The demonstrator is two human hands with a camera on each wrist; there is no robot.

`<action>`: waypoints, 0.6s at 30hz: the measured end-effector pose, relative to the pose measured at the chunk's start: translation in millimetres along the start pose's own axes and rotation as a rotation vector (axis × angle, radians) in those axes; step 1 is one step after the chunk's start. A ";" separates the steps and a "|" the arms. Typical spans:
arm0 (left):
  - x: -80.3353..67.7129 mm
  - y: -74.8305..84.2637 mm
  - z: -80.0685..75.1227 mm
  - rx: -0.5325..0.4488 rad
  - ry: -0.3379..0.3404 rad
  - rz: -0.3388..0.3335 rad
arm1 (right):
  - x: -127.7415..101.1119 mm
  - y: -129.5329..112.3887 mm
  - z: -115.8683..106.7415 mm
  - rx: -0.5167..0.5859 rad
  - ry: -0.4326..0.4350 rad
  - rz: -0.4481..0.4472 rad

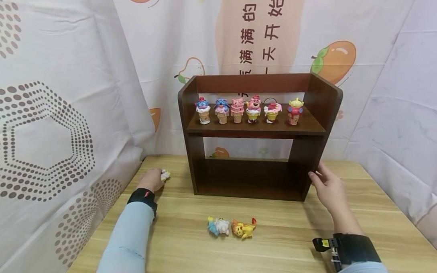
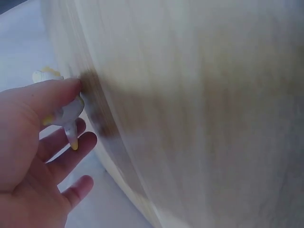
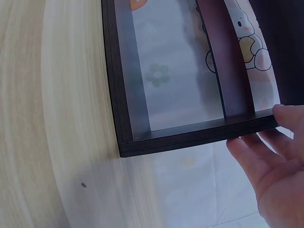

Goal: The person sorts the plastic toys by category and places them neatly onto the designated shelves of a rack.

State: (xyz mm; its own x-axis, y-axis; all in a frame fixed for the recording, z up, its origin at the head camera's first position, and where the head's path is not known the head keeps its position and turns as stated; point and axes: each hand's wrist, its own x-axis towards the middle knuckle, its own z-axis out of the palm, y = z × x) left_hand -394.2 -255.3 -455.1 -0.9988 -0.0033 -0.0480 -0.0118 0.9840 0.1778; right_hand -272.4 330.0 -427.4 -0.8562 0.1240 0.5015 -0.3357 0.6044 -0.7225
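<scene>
Left hand (image 1: 152, 179) pinches a small toy (image 1: 165, 175) on the table (image 1: 280, 247); its grip should stay firm. Right hand (image 1: 326, 187), fingers straight, steadies the shelf (image 1: 314, 149).

A staged tabletop set: printed cloth backdrops (image 1: 58, 98) behind a wooden table (image 1: 280, 247) with a toy-filled shelf (image 1: 256, 129).

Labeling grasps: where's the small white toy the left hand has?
In the head view, the small white toy sits in the left hand at the table's far left, left of the shelf.
</scene>
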 end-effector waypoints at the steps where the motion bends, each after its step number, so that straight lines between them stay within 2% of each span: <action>1: -0.3 -0.8 -0.2 0.004 0.004 0.006 | 0.0 -0.3 -0.3 0.000 -0.001 0.000; 7: -3.5 -6.7 -0.5 0.008 0.035 0.037 | -0.5 -1.5 -1.1 0.000 -0.005 0.008; 18: -7.3 -10.6 4.2 -0.093 0.059 -0.001 | -1.2 -2.7 -1.9 -0.021 -0.007 0.009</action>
State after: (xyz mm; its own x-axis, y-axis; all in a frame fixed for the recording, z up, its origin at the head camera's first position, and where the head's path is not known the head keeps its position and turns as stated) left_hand -386.6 -265.0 -460.8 -0.9998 -0.0176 0.0088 -0.0146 0.9631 0.2687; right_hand -269.7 329.7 -425.2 -0.8619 0.1240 0.4917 -0.3199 0.6195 -0.7169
